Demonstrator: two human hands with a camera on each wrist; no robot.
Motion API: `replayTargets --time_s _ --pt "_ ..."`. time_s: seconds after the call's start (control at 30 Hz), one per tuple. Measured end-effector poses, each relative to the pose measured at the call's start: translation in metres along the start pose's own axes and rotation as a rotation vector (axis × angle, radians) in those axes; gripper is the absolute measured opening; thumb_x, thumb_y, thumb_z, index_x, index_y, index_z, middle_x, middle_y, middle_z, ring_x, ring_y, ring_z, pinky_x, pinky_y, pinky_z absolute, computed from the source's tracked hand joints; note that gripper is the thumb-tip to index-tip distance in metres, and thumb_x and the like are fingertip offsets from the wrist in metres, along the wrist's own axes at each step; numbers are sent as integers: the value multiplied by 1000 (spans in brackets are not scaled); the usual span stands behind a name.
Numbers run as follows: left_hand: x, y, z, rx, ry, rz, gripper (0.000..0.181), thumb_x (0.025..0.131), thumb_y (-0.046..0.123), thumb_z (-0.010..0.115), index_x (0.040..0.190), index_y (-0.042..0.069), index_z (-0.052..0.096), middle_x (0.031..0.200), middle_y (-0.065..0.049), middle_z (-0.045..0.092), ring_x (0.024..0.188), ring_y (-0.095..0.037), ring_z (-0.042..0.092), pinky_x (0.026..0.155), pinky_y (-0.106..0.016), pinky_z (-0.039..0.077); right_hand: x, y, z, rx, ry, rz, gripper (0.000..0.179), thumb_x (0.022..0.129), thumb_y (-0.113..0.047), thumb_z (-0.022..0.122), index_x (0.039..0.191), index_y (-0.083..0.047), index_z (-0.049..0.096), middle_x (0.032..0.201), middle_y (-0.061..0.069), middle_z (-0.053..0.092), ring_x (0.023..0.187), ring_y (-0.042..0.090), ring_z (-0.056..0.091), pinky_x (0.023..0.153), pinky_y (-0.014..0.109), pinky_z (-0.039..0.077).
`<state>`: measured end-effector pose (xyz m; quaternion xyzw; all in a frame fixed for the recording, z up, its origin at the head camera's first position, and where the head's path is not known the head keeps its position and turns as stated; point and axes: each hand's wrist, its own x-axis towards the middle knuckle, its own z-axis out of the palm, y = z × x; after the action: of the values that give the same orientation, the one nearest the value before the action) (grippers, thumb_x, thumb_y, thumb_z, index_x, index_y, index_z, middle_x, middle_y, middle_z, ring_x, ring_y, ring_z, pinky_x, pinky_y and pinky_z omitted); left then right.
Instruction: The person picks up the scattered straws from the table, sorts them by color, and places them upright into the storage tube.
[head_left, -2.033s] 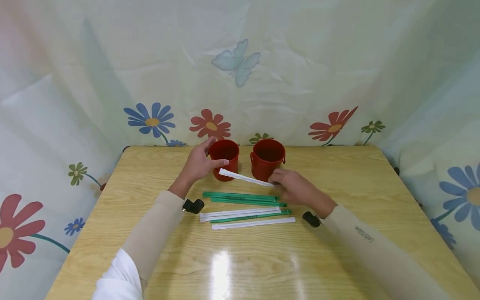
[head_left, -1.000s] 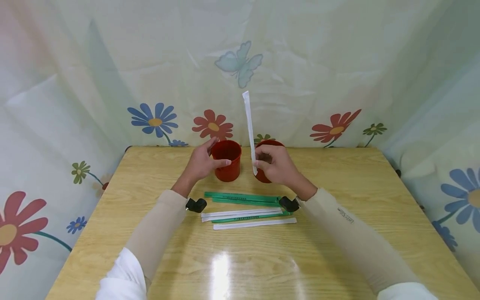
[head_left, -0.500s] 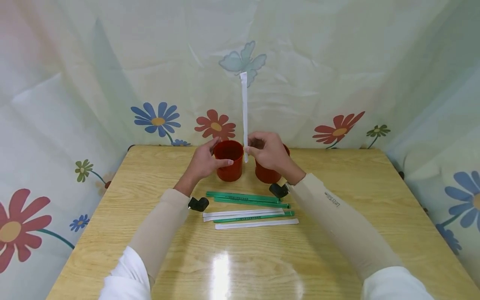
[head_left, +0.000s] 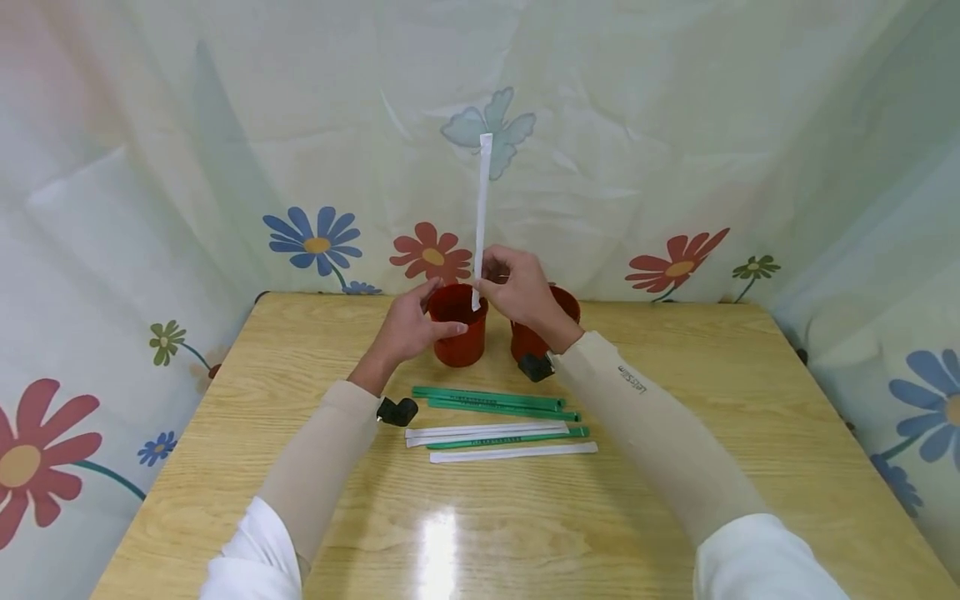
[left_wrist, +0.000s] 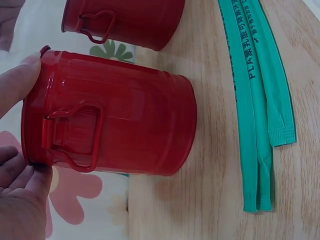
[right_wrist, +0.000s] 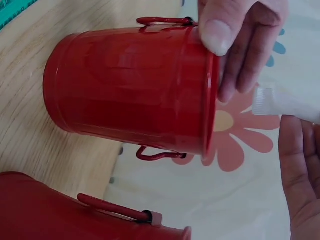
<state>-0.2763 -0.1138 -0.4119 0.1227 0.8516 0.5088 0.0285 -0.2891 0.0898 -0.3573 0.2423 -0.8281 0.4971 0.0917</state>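
Observation:
My left hand (head_left: 408,325) grips the rim of the left red bucket (head_left: 467,348), thumb on the near side and fingers behind, as the right wrist view shows. My right hand (head_left: 517,287) pinches a white paper-wrapped straw (head_left: 482,200) near its lower end. The straw stands almost upright, its lower tip at the mouth of that bucket. In the right wrist view the straw's flat crimped end (right_wrist: 270,101) points toward the rim, a little apart from it. A second red bucket (head_left: 527,342) stands to the right, partly hidden by my right hand and wrist.
On the wooden table (head_left: 337,500), green-wrapped straws (head_left: 487,400) lie in front of the buckets. Nearer me are more white-wrapped straws (head_left: 513,452) and one green-wrapped straw (head_left: 510,437). A flowered curtain (head_left: 637,167) hangs behind the table's back edge.
My right hand has lifted the white straw from nearly level to upright, then carried it left from before the right bucket to the left bucket's mouth. My left hand stays at the left bucket.

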Motion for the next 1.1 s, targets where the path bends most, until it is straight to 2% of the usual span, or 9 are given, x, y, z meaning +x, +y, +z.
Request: replayTargets --time_s 0.2,0.43,0.63,0.8,0.93,1.1 --pt "1 1 2 -9 -30 9 92 81 29 82 155 9 30 152 -7 46 141 -28 45 105 -43 51 2 3 6 -19 -22 101 7 90 -6 66 96 -2 67 84 14 69 75 25 62 67 33 58" --pt "-1 -1 -5 3 -10 6 93 80 28 83 155 9 30 152 -7 46 141 -28 45 106 -43 50 8 1 19 -47 -71 85 9 89 -5 66 96 1 68 82 14 69 72 24 62 64 34 60" --pt "0 0 -4 -12 -27 27 94 80 30 83 155 9 30 153 -8 46 142 -28 45 107 -43 49 11 0 22 -117 -101 114 12 90 -7 67 99 0 68 86 13 69 76 24 63 68 33 59" --pt "1 -1 -4 -2 -19 41 91 79 31 83 153 11 34 149 -7 50 139 -27 48 107 -44 49 8 -4 17 -234 -77 161 22 93 -16 66 112 -5 66 93 9 70 84 22 65 75 35 59" --pt "1 -3 -5 20 -7 24 91 79 32 83 153 11 34 150 -6 49 138 -28 49 104 -44 52 0 -5 12 -237 -61 165 28 93 -17 66 118 -5 64 98 9 71 91 23 67 81 38 59" --pt "3 -4 -3 35 -7 23 93 79 33 83 153 9 33 151 -6 48 138 -28 48 103 -44 52 -14 -7 1 -189 -62 135 19 93 -14 66 110 -5 69 98 9 72 91 23 68 85 39 59"
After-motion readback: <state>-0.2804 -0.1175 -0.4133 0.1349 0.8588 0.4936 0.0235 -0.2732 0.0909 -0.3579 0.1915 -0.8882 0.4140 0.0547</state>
